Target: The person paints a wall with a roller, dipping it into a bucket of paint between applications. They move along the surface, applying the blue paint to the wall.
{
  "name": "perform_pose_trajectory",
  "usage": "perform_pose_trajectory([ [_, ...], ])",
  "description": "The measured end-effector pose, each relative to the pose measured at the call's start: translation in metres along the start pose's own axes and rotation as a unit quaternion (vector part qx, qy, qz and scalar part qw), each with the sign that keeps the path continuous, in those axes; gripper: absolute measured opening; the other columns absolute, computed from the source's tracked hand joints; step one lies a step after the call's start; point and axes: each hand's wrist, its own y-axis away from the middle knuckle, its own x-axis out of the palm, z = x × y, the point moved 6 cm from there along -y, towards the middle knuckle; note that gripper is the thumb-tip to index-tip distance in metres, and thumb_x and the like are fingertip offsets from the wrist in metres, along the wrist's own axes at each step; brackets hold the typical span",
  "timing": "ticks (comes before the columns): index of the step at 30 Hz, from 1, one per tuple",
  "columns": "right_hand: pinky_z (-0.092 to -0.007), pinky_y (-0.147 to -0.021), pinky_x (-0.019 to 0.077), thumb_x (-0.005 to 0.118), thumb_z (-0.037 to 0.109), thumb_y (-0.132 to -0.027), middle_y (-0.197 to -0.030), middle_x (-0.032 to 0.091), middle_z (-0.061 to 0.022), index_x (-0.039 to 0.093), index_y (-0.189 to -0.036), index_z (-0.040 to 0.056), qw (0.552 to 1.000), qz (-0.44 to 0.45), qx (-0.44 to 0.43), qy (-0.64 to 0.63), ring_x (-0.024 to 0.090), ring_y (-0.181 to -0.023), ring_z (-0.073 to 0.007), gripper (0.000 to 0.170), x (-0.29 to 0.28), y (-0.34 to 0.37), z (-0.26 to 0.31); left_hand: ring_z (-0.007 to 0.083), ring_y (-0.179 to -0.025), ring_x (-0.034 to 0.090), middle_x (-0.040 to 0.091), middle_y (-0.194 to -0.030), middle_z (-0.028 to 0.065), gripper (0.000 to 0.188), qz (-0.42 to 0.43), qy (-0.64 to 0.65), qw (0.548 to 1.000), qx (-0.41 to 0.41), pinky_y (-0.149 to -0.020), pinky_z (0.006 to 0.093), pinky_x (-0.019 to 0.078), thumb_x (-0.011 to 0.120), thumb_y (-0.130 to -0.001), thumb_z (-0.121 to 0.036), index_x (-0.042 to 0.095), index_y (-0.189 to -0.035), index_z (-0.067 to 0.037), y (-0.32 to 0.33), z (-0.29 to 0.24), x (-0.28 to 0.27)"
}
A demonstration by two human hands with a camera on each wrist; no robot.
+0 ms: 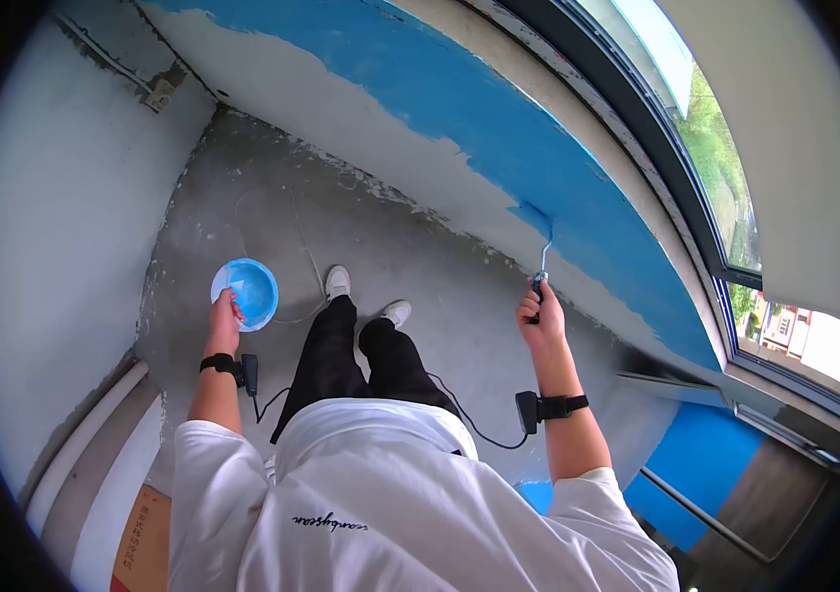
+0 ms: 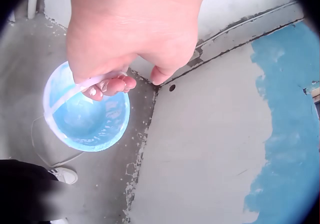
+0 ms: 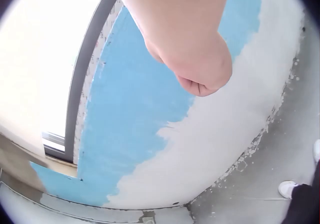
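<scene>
My left hand [image 1: 226,316] grips the white strap handle [image 2: 65,97] of a bucket [image 1: 261,296] with light blue paint inside. The bucket hangs over the floor at my left; in the left wrist view, my fingers curl round its handle. With my right hand [image 1: 541,316] I hold a paint roller [image 1: 547,245] by its dark handle, arm stretched forward. Its head lies against the wall [image 1: 410,158], at the lower edge of the blue paint [image 1: 588,207]. In the right wrist view, the back of that hand hides the roller.
A dark-framed window [image 1: 736,217] runs above the painted strip at right. Grey concrete floor [image 1: 272,178] lies below, with a thin cord [image 1: 307,252] near my shoes [image 1: 339,282]. Pipes [image 1: 94,434] and a cardboard box [image 1: 142,538] are at lower left.
</scene>
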Motion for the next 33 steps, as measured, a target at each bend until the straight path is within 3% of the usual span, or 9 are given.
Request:
perform_pose_trajectory([
  [7,-0.0202,-0.041,0.026,0.043,0.028,-0.098,-0.059,0.032,0.0041,0.05,-0.093,0.0045,0.993,-0.1,-0.014,0.056,0.029,-0.046,-0.006,0.025,-0.014,-0.068,-0.004,0.0102,-0.05,0.036,0.036,-0.057,-0.0022,0.027,0.006,0.025,1.0,0.003,-0.051,0.027,0.0344,0.053,-0.087,-0.032,0.053,-0.091,-0.005,-0.009,0.001,-0.022],
  [16,-0.0205,-0.041,0.0224,0.044,0.029,-0.098,-0.058,0.026,0.0051,0.053,-0.095,0.0076,1.0,-0.004,-0.017,0.014,0.025,-0.046,-0.0058,0.023,0.013,0.032,-0.001,0.01,-0.051,0.038,0.038,-0.058,-0.0017,0.026,0.009,-0.017,1.0,-0.001,-0.051,0.0263,0.0345,0.053,-0.087,-0.032,0.053,-0.087,-0.006,-0.015,0.018,-0.014],
  [21,-0.0208,-0.042,0.0248,0.043,0.029,-0.098,-0.06,0.029,0.0047,0.052,-0.094,0.0078,0.995,-0.08,-0.045,0.043,0.026,-0.046,-0.0063,0.024,0.011,-0.023,-0.022,0.0102,-0.051,0.038,0.038,-0.059,-0.0014,0.026,0.004,-0.001,1.0,-0.023,-0.051,0.0261,0.0345,0.054,-0.086,-0.033,0.053,-0.086,-0.007,-0.017,0.021,-0.014],
  [26,-0.0211,-0.042,0.0259,0.043,0.029,-0.099,-0.06,0.031,0.0044,0.051,-0.094,0.007,0.993,-0.102,-0.043,0.04,0.028,-0.046,-0.0067,0.024,0.001,-0.081,-0.033,0.0102,-0.052,0.036,0.037,-0.06,-0.0023,0.026,0.013,-0.002,1.0,-0.02,-0.052,0.0263,0.0333,0.054,-0.088,-0.032,0.053,-0.088,-0.006,-0.009,0.008,-0.006],
  [28,-0.0209,-0.042,0.0255,0.043,0.029,-0.098,-0.06,0.031,0.0044,0.051,-0.094,0.0068,0.991,-0.113,-0.051,0.056,0.028,-0.046,-0.0066,0.024,-0.007,-0.07,-0.026,0.0103,-0.052,0.036,0.037,-0.06,-0.0022,0.026,0.018,-0.003,0.999,-0.028,-0.051,0.0263,0.0334,0.054,-0.088,-0.032,0.053,-0.088,-0.006,-0.011,0.006,-0.001],
  [30,-0.0208,-0.042,0.0244,0.044,0.029,-0.098,-0.06,0.029,0.0046,0.051,-0.094,0.0066,0.999,-0.037,0.003,0.024,0.027,-0.046,-0.0064,0.024,0.003,-0.04,-0.022,0.0105,-0.051,0.036,0.037,-0.06,-0.0021,0.026,0.022,0.002,0.999,-0.036,-0.051,0.0262,0.0334,0.054,-0.088,-0.032,0.053,-0.088,-0.006,-0.014,0.007,0.004],
  [33,-0.021,-0.041,0.0234,0.044,0.029,-0.098,-0.059,0.028,0.0049,0.052,-0.095,0.0063,0.999,-0.029,0.0,0.021,0.025,-0.047,-0.0064,0.024,0.021,0.007,-0.01,0.0106,-0.051,0.04,0.039,-0.059,-0.0007,0.025,0.019,-0.039,0.999,-0.013,-0.05,0.0266,0.0343,0.053,-0.085,-0.031,0.053,-0.085,-0.007,-0.016,0.009,0.007],
])
